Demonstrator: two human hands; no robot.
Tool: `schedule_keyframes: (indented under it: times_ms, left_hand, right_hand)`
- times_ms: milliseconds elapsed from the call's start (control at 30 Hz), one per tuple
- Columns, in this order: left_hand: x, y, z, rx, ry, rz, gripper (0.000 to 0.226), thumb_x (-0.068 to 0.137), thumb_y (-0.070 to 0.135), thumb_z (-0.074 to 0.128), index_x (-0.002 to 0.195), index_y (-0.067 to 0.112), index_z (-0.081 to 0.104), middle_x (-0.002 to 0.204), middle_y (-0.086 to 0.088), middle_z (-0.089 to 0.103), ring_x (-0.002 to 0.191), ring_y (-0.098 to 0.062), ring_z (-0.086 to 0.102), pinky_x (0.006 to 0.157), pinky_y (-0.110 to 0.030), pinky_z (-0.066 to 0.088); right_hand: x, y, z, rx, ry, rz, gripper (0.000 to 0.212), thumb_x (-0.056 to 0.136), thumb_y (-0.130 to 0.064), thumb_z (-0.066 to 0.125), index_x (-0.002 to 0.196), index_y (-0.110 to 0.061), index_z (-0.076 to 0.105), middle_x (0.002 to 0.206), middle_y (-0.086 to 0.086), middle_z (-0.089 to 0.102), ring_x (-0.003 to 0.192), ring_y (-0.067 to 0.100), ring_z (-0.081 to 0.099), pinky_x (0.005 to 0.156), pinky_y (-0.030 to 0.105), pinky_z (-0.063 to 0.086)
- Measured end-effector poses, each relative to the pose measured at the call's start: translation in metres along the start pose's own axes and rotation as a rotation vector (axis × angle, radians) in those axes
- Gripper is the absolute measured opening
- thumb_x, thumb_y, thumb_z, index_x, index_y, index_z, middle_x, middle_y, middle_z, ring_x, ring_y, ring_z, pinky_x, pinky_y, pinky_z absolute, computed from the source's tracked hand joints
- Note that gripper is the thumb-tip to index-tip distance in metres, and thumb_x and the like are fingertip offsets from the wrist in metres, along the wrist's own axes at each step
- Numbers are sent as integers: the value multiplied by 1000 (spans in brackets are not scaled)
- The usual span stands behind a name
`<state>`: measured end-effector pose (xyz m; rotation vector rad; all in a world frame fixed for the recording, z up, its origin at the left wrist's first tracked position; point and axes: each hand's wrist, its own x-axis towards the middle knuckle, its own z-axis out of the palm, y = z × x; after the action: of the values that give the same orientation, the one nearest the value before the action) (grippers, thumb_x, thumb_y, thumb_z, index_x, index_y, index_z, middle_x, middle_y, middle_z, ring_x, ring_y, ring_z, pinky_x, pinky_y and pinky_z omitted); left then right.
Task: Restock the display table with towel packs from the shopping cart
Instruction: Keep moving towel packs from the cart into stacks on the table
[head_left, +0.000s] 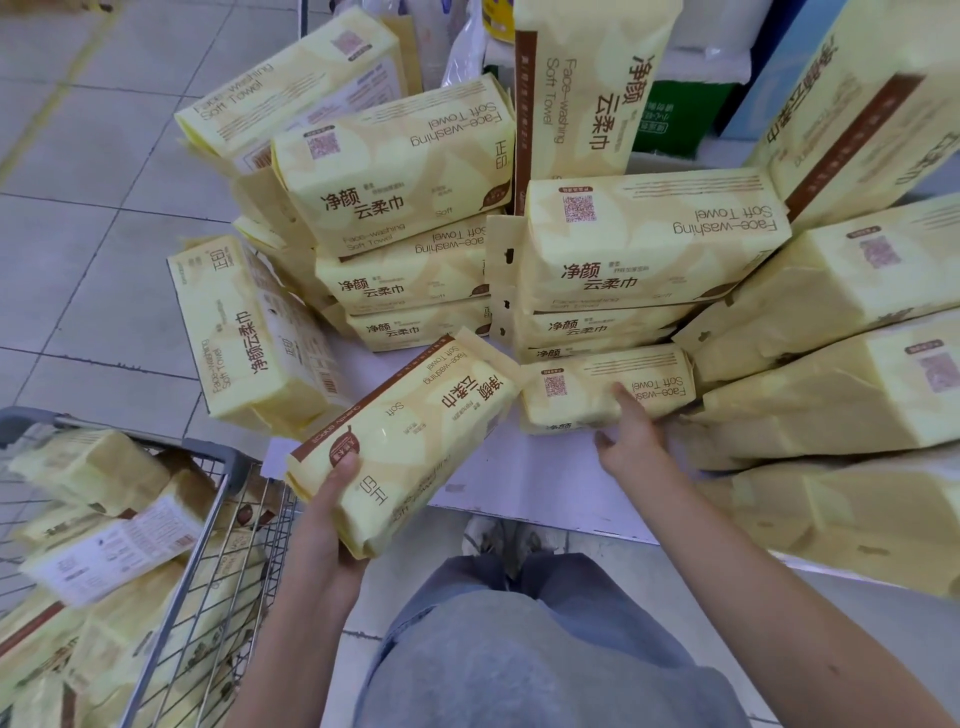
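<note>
tiled shop floor; white desk (519, 483) piled with stacks of yellow towel packs. step in hand: placing. left hand (327, 525), fingers clamped round the near end of the held pack (410, 431), tilted over the desk's front edge, not yet down. right hand (631, 441), fingers roughly straight, rests on a low pack (587, 395). cart (228, 467) at left holds more. next, probably: lay the held pack flat on the bare patch beside the low pack, then let go.

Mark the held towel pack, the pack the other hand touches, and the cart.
Held towel pack (410, 441): head view, middle of printed face.
Touched towel pack (576, 406): head view, front face beside QR code.
Shopping cart (215, 453): head view, grey rim corner.
</note>
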<state>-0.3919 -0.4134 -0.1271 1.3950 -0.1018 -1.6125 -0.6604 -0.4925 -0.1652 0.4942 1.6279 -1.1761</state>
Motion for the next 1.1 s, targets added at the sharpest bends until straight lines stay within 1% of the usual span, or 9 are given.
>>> schedule_keyframes:
  times_ms: [67,167,267,367,500,600,667,900,1100]
  left_hand:
    - [-1,-3,0,-20,-24,-44,45,73,35,68,117,27,62,112,-2,72,98,-22,70,64,-34,58]
    - [-2,-9,-1,-45,-76,-117,49,73,35,68,120,23,62,115,-6,70,100,-25,69,65,-36,58]
    - [-4,-17,-1,-35,-145,-159,50,76,32,67,124,19,60,117,-8,69,102,-26,68,67,-37,58]
    - [-5,-21,-1,23,-247,-188,63,73,31,74,130,16,55,126,-12,64,113,-30,63,81,-42,55]
    - [-2,-20,-12,192,-331,-268,94,39,47,92,123,18,58,120,-9,67,105,-29,64,91,-47,50]
    - [7,-15,-18,254,-293,-249,87,54,51,83,128,15,54,115,-7,67,101,-25,62,96,-47,43]
    - [17,-8,-13,331,-244,-193,78,72,44,67,139,13,43,131,-7,59,111,-23,58,100,-44,40]
    - [32,11,61,580,-365,-72,77,68,48,71,136,21,44,131,-2,57,114,-21,59,102,-42,43]
    - [31,1,109,700,-274,-112,106,46,59,77,138,27,36,117,0,61,105,-23,62,82,-42,55]
  right_hand:
    - [-17,15,-3,-161,-100,135,69,78,-39,74,134,-15,40,129,8,44,113,25,48,93,34,44]
    - [-52,44,-2,-410,-452,246,52,74,-54,69,111,-22,54,126,12,52,125,31,46,107,50,32]
    - [-75,66,5,-470,-617,222,80,59,-51,75,127,-27,40,127,8,55,118,30,52,102,61,35]
    - [-84,77,10,-439,-580,140,74,70,-31,80,129,-20,36,124,7,59,112,27,57,88,53,49]
    - [-79,72,5,-359,-512,6,67,72,-19,79,129,-17,43,119,5,63,108,24,60,85,46,53]
    - [-74,62,-10,-366,-476,-182,77,64,-9,83,128,-22,41,113,-2,65,98,17,64,69,34,54]
    - [-70,57,-24,-483,-465,-313,85,59,-5,85,126,-29,39,109,-7,64,95,12,64,67,29,53]
    - [-56,27,-42,-992,-513,-615,108,49,-15,91,138,-30,31,126,-5,53,115,16,51,99,40,45]
    - [-61,-5,-17,-1499,-523,-1037,113,45,-37,85,141,-29,26,123,3,47,114,23,45,94,40,42]
